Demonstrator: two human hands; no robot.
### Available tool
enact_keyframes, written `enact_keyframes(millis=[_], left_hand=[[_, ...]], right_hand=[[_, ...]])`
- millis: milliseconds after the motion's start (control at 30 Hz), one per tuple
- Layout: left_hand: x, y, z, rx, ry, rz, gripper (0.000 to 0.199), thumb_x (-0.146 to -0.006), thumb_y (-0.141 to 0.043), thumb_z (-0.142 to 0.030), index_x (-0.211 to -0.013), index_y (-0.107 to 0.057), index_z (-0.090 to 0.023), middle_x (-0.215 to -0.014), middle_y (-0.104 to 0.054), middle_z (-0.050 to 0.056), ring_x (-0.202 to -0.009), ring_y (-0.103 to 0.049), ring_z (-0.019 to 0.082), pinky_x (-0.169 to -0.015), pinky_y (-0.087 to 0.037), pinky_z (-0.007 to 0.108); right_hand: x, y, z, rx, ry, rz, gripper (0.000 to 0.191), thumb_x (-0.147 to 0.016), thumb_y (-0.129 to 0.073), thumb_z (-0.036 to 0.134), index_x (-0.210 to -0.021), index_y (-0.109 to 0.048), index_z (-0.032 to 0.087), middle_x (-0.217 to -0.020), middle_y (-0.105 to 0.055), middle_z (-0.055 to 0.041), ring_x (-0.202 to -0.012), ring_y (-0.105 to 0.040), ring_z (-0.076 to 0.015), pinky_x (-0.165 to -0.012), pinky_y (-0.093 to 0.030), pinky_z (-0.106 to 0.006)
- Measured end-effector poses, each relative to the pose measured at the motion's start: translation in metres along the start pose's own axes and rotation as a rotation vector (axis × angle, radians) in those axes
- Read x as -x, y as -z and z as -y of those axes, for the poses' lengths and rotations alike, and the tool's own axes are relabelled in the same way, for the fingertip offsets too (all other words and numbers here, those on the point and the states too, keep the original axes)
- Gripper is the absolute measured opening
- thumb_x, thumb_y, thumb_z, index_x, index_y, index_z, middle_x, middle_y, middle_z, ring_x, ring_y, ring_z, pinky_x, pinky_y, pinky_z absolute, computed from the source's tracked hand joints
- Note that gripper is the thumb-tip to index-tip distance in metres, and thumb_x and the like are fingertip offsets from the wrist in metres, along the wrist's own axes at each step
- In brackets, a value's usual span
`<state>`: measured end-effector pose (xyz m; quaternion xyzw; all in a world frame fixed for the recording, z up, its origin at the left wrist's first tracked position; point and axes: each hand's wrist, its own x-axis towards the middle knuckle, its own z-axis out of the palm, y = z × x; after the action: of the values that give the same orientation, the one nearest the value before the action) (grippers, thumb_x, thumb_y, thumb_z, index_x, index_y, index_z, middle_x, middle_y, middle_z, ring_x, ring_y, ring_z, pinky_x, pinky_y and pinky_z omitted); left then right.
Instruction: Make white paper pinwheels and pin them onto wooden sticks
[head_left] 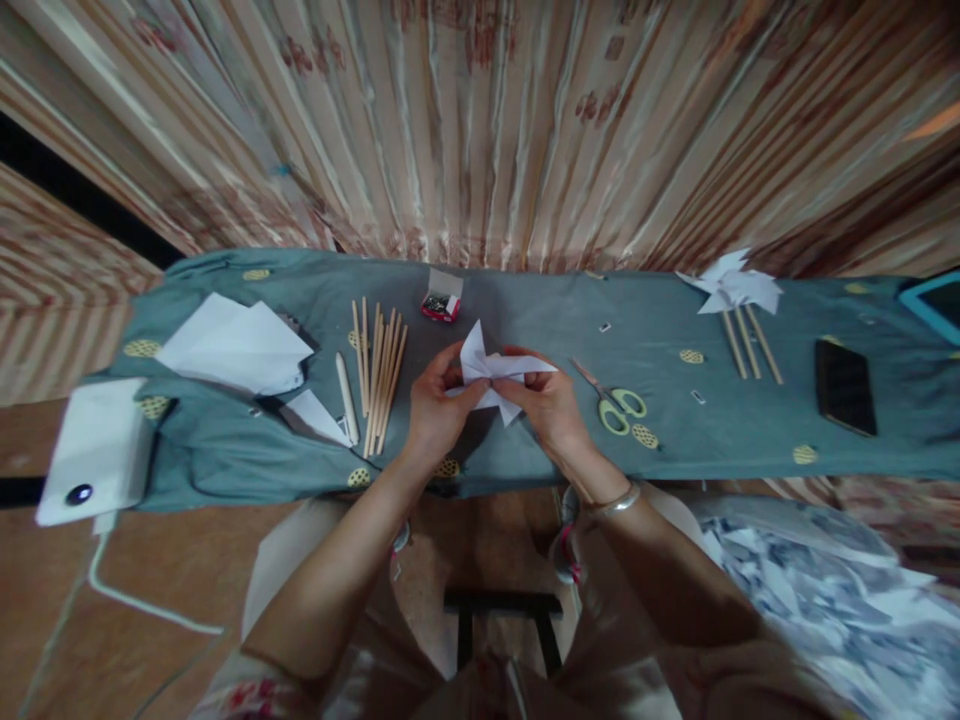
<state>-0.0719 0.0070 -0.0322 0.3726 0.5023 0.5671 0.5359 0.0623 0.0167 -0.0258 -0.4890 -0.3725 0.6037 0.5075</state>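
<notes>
Between my two hands is a white paper pinwheel (474,352), its points folded in toward the centre and held above the table's front part. My left hand (441,400) grips its left side, thumb pressed at the middle. From the right, my right hand (551,405) pinches it, its thumb meeting the other near the centre. Fingers behind the paper are partly hidden. Just right of my right hand lie scissors (616,402) with green handles. A bundle of thin wooden sticks (384,375) lies left of my left hand. Beyond the hands stands an opened small red box (441,302) of small metal pieces.
White paper sheets (232,345) and a white pen-like stick (346,395) lie at left, near a white device (94,450) with a cable. Finished pinwheels on sticks (731,285), a dark phone (845,387) and a blue-edged tablet (934,305) are at right. A curtain (480,130) hangs behind.
</notes>
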Motion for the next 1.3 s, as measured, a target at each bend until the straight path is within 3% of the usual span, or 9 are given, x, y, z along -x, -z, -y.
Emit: enact_keyframes(millis=[133, 267, 367, 467, 667, 767, 900, 1067, 1300], left_hand=[[-0.002, 0.005, -0.005, 0.019, -0.005, -0.021, 0.053, -0.058, -0.079, -0.022, -0.109, -0.065, -0.016, -0.077, -0.074, -0.001, -0.067, -0.066, 0.015, -0.06, -0.051, 0.023], [-0.003, 0.011, -0.014, 0.078, 0.006, -0.053, 0.052, -0.056, -0.079, -0.022, -0.106, -0.065, -0.017, -0.077, -0.073, -0.001, -0.067, -0.065, 0.014, -0.061, -0.052, 0.023], [-0.002, 0.013, -0.018, 0.086, 0.018, -0.074, 0.053, -0.055, -0.079, -0.023, -0.106, -0.066, -0.017, -0.076, -0.072, -0.002, -0.067, -0.065, 0.013, -0.061, -0.051, 0.022], [0.001, 0.012, -0.018, 0.077, 0.027, -0.072, 0.052, -0.055, -0.078, -0.023, -0.105, -0.066, -0.017, -0.076, -0.072, -0.002, -0.066, -0.064, 0.013, -0.06, -0.051, 0.022], [0.005, 0.009, -0.016, 0.038, -0.024, -0.059, 0.052, -0.059, -0.075, -0.023, -0.109, -0.067, -0.016, -0.084, -0.074, 0.001, -0.073, -0.067, 0.016, -0.065, -0.052, 0.024], [0.006, 0.012, -0.017, 0.034, -0.022, -0.057, 0.053, -0.06, -0.074, -0.024, -0.111, -0.066, -0.015, -0.084, -0.075, 0.003, -0.076, -0.069, 0.018, -0.067, -0.054, 0.026], [0.009, 0.019, -0.017, 0.005, -0.056, -0.032, 0.05, -0.062, -0.072, -0.023, -0.111, -0.065, -0.016, -0.089, -0.076, 0.004, -0.082, -0.07, 0.02, -0.074, -0.056, 0.029], [0.012, 0.025, -0.017, -0.073, -0.134, -0.013, 0.048, -0.066, -0.07, -0.023, -0.113, -0.064, -0.015, -0.095, -0.076, 0.005, -0.086, -0.071, 0.021, -0.079, -0.056, 0.031], [0.015, 0.029, -0.018, -0.133, -0.132, -0.012, 0.048, -0.069, -0.07, -0.026, -0.115, -0.063, -0.014, -0.09, -0.076, 0.005, -0.081, -0.07, 0.02, -0.073, -0.055, 0.029]], right_hand=[[-0.001, -0.007, 0.006, -0.02, 0.005, 0.033, 0.049, -0.052, -0.086, 0.031, -0.096, -0.066, 0.023, -0.076, -0.075, 0.0056, -0.069, -0.069, -0.0158, -0.069, -0.057, -0.029], [-0.01, -0.007, 0.014, -0.02, 0.108, 0.012, 0.037, -0.068, -0.078, 0.046, -0.096, -0.071, 0.024, -0.074, -0.073, 0.0034, -0.065, -0.066, -0.014, -0.061, -0.053, -0.026], [-0.026, -0.003, 0.017, -0.055, 0.199, -0.056, 0.032, -0.074, -0.071, 0.054, -0.085, -0.072, 0.024, -0.086, -0.075, -0.0019, -0.077, -0.069, -0.0164, -0.068, -0.054, -0.028], [-0.048, -0.001, 0.016, -0.01, 0.292, -0.13, 0.026, -0.071, -0.076, 0.047, -0.081, -0.071, 0.023, -0.082, -0.075, -0.0017, -0.075, -0.068, -0.016, -0.075, -0.054, -0.031], [-0.094, -0.022, 0.024, 0.492, 0.51, 0.045, 0.016, -0.079, -0.064, 0.03, -0.084, -0.074, 0.018, -0.075, -0.073, -0.0019, -0.067, -0.065, -0.0155, -0.069, -0.051, -0.03], [-0.116, -0.042, 0.038, 0.933, 0.592, 0.174, 0.021, -0.083, -0.058, 0.022, -0.092, -0.075, 0.015, -0.084, -0.075, -0.0043, -0.074, -0.067, -0.0173, -0.071, -0.05, -0.029], [-0.134, -0.072, 0.049, 1.678, 0.608, 0.523, 0.029, -0.09, -0.049, 0.016, -0.104, -0.075, 0.015, -0.103, -0.077, -0.0089, -0.094, -0.07, -0.0212, -0.08, -0.049, -0.028], [-0.143, -0.095, 0.041, 1.888, 0.579, 0.583, 0.031, -0.088, -0.047, 0.005, -0.102, -0.075, 0.005, -0.107, -0.074, -0.0228, -0.105, -0.069, -0.0307, -0.088, -0.049, -0.037], [-0.146, -0.099, 0.033, 1.896, 0.583, 0.613, 0.031, -0.087, -0.048, 0.007, -0.102, -0.075, 0.006, -0.11, -0.073, -0.0251, -0.11, -0.068, -0.0359, -0.092, -0.05, -0.045]])
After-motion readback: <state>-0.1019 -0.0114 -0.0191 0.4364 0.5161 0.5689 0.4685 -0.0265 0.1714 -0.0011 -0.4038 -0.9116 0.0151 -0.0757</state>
